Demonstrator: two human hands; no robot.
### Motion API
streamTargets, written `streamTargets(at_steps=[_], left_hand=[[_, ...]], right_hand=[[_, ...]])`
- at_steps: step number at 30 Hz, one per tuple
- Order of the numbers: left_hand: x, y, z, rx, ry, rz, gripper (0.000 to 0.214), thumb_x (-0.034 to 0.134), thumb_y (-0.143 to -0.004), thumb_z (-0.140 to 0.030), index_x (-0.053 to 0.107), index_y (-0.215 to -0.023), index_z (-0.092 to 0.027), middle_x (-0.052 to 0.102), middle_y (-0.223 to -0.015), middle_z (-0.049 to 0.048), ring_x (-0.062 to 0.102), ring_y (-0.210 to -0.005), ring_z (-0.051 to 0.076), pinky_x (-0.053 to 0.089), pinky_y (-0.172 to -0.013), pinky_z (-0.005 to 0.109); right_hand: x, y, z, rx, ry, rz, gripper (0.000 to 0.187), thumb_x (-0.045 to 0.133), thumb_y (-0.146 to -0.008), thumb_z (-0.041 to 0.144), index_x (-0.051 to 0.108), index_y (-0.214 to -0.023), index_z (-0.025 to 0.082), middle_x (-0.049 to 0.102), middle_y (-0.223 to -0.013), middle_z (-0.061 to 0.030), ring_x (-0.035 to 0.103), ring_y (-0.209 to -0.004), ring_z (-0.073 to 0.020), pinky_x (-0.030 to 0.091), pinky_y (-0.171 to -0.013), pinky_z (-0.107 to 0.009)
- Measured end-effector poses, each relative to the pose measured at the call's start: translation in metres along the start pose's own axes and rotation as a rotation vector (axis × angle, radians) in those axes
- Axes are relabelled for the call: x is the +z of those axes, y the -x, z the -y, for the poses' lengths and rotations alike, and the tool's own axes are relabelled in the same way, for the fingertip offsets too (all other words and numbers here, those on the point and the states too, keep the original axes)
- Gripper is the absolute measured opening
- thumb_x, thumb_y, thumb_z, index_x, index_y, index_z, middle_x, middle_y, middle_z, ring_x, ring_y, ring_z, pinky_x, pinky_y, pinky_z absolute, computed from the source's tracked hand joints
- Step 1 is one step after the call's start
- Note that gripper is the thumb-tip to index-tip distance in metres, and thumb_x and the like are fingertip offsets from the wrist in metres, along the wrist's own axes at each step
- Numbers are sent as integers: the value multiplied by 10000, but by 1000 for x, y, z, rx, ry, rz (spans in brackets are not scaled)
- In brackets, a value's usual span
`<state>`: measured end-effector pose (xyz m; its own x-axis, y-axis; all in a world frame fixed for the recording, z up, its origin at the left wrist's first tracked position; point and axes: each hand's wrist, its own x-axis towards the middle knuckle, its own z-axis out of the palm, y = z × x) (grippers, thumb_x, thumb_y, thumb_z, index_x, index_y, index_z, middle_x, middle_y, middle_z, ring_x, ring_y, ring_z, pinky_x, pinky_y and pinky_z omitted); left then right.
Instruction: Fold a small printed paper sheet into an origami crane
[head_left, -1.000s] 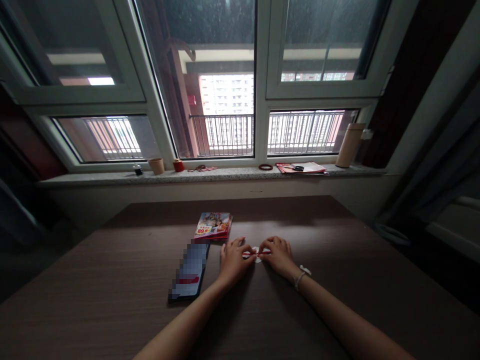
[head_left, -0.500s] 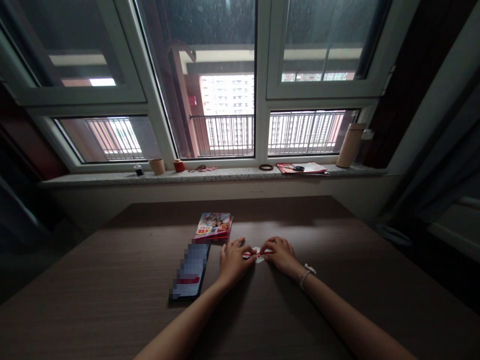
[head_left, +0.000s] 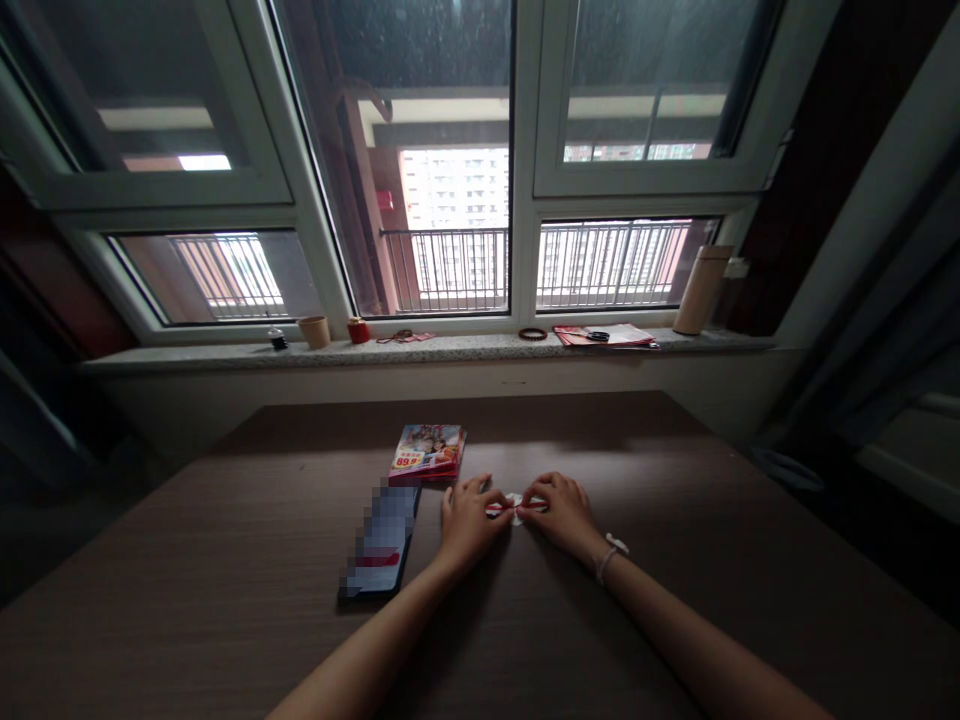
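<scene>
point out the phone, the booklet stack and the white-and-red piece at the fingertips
phone (head_left: 391, 538): head view, on its screen
booklet stack (head_left: 427, 450): head view, on the top cover
white-and-red piece (head_left: 517, 518): head view, on its white near part

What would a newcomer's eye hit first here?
Probably the bright window filling the upper half. Next, near the middle of the table, the left hand and right hand fingering a small red-and-white piece. Then the colourful stack beyond the phone, left of the hands.
</scene>
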<state>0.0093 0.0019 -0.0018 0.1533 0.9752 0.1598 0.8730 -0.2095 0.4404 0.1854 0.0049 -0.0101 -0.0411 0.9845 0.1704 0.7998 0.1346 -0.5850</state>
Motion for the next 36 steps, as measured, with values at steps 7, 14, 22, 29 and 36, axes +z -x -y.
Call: streamTargets(at_steps=[7,14,22,29,36], left_hand=[[-1,-2,1,-12,24,12,149,650,-772,-432,724,-886,-369,525,-1368,-32,398,-1282,250,183,-1097,519],[-3,-6,8,6,4,73,168,610,-808,-438,728,-914,-382,476,-1425,-24,389,-1303,259,206,-1094,518],[-10,-9,14,10,-31,212,250,562,-843,-384,688,-1057,-421,374,-1500,-25,301,-1383,281,167,-1125,512],[-11,-9,20,62,-47,255,288,509,-872,-394,648,-1119,-447,326,-1525,-36,265,-1405,263,139,-1139,507],[-15,-5,15,44,-44,249,305,490,-865,-432,644,-1127,-461,335,-1520,-53,260,-1406,263,115,-1147,507]], right_hand=[[1,-2,4,46,-2,9,135,717,-710,416,710,-814,330,569,-1090,7,464,-1118,-216,245,-1013,-356],[2,-2,4,63,-10,22,129,717,-713,398,709,-820,326,564,-1095,4,456,-1135,-218,238,-1024,-356],[1,-3,3,60,2,32,137,718,-712,390,707,-834,327,563,-1107,4,456,-1135,-214,246,-1022,-352],[4,-3,0,53,26,22,150,707,-716,412,708,-844,334,563,-1108,5,458,-1134,-215,249,-1023,-356],[1,-1,2,54,17,20,124,686,-733,392,709,-833,323,560,-1102,-1,463,-1128,-210,255,-1021,-350]])
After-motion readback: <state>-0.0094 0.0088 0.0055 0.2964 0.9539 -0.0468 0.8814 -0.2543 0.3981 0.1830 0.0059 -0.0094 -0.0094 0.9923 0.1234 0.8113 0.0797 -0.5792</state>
